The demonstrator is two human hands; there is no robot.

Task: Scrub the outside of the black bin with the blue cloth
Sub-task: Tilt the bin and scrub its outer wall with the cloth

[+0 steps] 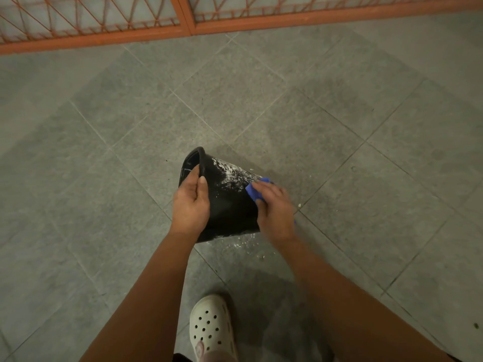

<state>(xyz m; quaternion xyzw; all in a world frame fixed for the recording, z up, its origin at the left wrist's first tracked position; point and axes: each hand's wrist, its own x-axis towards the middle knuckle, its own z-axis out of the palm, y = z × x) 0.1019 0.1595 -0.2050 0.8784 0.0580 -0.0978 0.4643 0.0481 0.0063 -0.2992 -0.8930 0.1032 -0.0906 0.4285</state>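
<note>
The black bin (228, 205) lies tipped on its side above the grey tiled floor, its open mouth facing left and away. White soap suds streak its upper side. My left hand (189, 205) grips the bin's rim, thumb on the outer wall and fingers over the edge. My right hand (274, 212) holds the blue cloth (254, 190) and presses it against the bin's right outer wall near the base. Most of the cloth is hidden under my fingers.
Grey floor tiles (366, 152) spread all around, with white suds splashed on the floor (243, 244) under the bin. An orange metal gate (183, 24) runs along the far edge. My foot in a white clog (210, 327) stands just below the bin.
</note>
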